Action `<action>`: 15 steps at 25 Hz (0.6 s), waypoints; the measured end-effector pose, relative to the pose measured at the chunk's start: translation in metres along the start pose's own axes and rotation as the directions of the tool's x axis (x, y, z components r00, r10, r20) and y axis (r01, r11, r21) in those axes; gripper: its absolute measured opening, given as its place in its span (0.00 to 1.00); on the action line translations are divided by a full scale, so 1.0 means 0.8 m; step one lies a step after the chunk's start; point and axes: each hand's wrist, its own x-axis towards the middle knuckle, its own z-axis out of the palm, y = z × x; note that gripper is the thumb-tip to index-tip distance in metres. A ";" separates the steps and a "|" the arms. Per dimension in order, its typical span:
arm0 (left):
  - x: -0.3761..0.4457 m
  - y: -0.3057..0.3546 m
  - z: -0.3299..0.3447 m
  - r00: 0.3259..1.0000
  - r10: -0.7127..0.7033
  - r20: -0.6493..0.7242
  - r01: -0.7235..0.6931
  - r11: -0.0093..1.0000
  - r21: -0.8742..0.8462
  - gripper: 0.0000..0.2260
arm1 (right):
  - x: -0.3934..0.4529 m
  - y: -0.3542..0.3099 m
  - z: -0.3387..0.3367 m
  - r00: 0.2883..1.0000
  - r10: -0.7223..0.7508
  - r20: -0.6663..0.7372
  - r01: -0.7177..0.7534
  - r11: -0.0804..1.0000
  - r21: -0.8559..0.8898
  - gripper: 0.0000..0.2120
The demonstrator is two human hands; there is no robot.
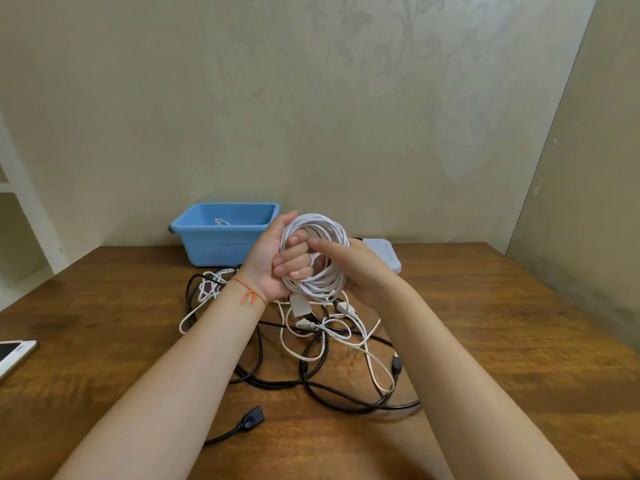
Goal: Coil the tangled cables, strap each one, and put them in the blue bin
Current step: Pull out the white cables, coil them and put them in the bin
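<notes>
Two hands meet above the desk (104, 341) around one white cable coil (320, 258). The left hand (277, 261) has its fingers curled through the middle of the loops, its grip clamped on the bundle. The right hand (349, 268) cups the coil from the far side, forefinger stretched across the front of the turns, thumb hidden; it holds the coil too. A plug end of the coil hangs just below the left palm. Beneath the hands lies a tangle of white cables (332, 337) and black cables (311, 386), crossing one another on the wood. The blue bin (221, 244) stands at the back edge by the wall, left of the hands, with a white cable inside. A phone (12, 355) lies at the left edge.
</notes>
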 end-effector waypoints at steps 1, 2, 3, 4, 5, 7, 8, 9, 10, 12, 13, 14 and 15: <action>0.008 0.002 -0.001 1.000 -0.018 -0.017 0.019 0.998 0.055 0.25 | 0.003 0.000 -0.006 0.999 0.026 -0.025 -0.026 1.000 -0.008 0.06; 0.018 0.002 -0.001 0.998 -0.020 -0.062 0.028 0.990 0.136 0.23 | 0.008 0.001 -0.014 0.996 0.044 -0.078 -0.046 0.999 -0.015 0.06; 0.031 0.000 0.000 0.994 -0.001 -0.113 0.028 0.972 0.232 0.21 | 0.016 0.005 -0.024 0.988 0.054 -0.142 -0.056 0.998 -0.010 0.06; 0.042 -0.003 -0.002 0.987 0.041 -0.153 0.014 0.940 0.341 0.18 | 0.024 0.011 -0.034 0.977 0.073 -0.200 -0.074 0.997 0.005 0.06; 0.053 -0.007 -0.005 0.981 0.096 -0.171 -0.003 0.880 0.475 0.16 | 0.032 0.016 -0.046 0.964 0.104 -0.246 -0.098 0.995 0.036 0.06; 0.077 -0.017 -0.012 0.958 0.215 -0.188 -0.005 0.669 0.744 0.09 | 0.049 0.029 -0.067 0.941 0.186 -0.281 -0.152 0.979 0.138 0.10; 0.089 -0.024 -0.013 0.945 0.266 -0.190 0.006 0.568 0.823 0.05 | 0.059 0.038 -0.077 0.931 0.225 -0.288 -0.180 0.968 0.174 0.12; 0.100 -0.028 -0.013 0.933 0.303 -0.193 0.018 0.497 0.868 0.02 | 0.067 0.045 -0.084 0.920 0.259 -0.294 -0.209 0.959 0.190 0.13; 0.112 -0.032 -0.014 0.925 0.328 -0.192 0.025 0.450 0.893 0.04 | 0.076 0.052 -0.090 0.909 0.282 -0.308 -0.239 0.956 0.172 0.15; 0.136 -0.032 -0.018 0.914 0.360 -0.187 0.029 0.402 0.915 0.07 | 0.091 0.060 -0.105 0.912 0.298 -0.281 -0.292 0.954 0.065 0.24; 0.148 -0.030 -0.025 0.908 0.375 -0.189 0.037 0.375 0.926 0.09 | 0.098 0.061 -0.113 0.923 0.303 -0.235 -0.316 0.948 -0.019 0.30; 0.159 -0.027 -0.034 0.903 0.384 -0.194 0.056 0.342 0.938 0.10 | 0.106 0.061 -0.122 0.926 0.312 -0.211 -0.341 0.933 -0.117 0.36; 0.170 -0.025 -0.047 0.901 0.383 -0.204 0.084 0.307 0.948 0.11 | 0.118 0.063 -0.133 0.924 0.297 -0.242 -0.347 0.916 -0.199 0.38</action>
